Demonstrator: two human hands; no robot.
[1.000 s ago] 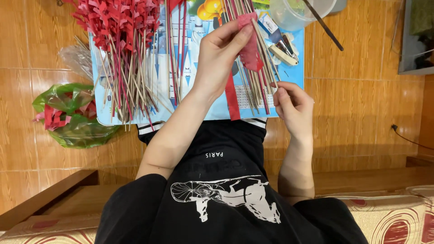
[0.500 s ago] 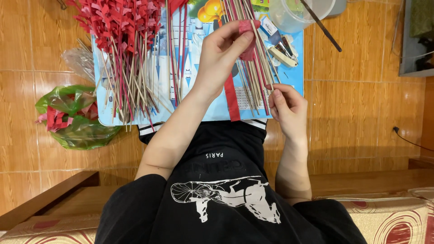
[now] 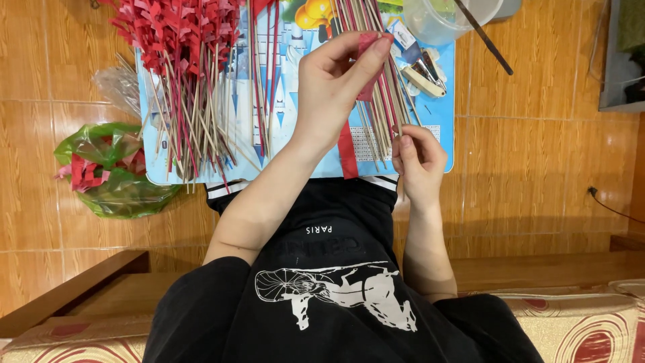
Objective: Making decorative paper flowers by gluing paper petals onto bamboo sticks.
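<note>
Two hands at work over one blue picture board [image 3: 437,138] laid on the lap, above an orange-brown tiled floor [image 3: 537,168]. Left hand [image 3: 332,87] raised, thumb and fingertips pinched on one strip of red paper [image 3: 367,64], near the top of a thin wooden stick [image 3: 388,111]; strip running down under the palm to the board's near edge, flat and ribbon-like. Right hand [image 3: 420,161] lower, just beside the board's near edge, fingers curled around the bottom end of that same stick. More bare sticks lying alongside on the board, slim, straight and pale, too many and too overlapped to count. To the left on the board, one dense heap of finished sticks [image 3: 185,64] topped with folded red paper pieces, spiky and crinkled, number impossible to tell. One green plastic bag [image 3: 114,171] on the floor beside the board, glossy and crumpled, red scraps inside. One clear plastic cup [image 3: 447,20] at the board's far corner, round and see-through, with one dark rod [image 3: 485,39] leaning across its rim. A few small tools near the cup, too blurred to make out.
</note>
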